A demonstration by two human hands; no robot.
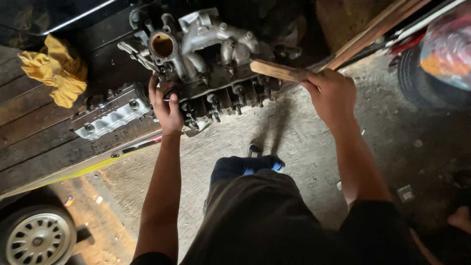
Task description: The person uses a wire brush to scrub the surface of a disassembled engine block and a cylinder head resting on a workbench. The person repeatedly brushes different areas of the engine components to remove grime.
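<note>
My left hand (166, 105) grasps the lower edge of the engine part (206, 59), which lies on the dark wooden worktop (34, 142). My right hand (332, 95) is clenched around a wooden stick (279, 71). A yellow cloth (56, 68) lies far to the left of my left hand.

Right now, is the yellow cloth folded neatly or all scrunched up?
Scrunched up. The yellow cloth lies in a crumpled heap with loose folds on the dark wooden boards.

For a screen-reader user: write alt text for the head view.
Left hand grips a grey metal engine cylinder head on a dark wooden truck bed; right hand holds a wooden stick against it. A crumpled yellow rag lies alongside.
</note>
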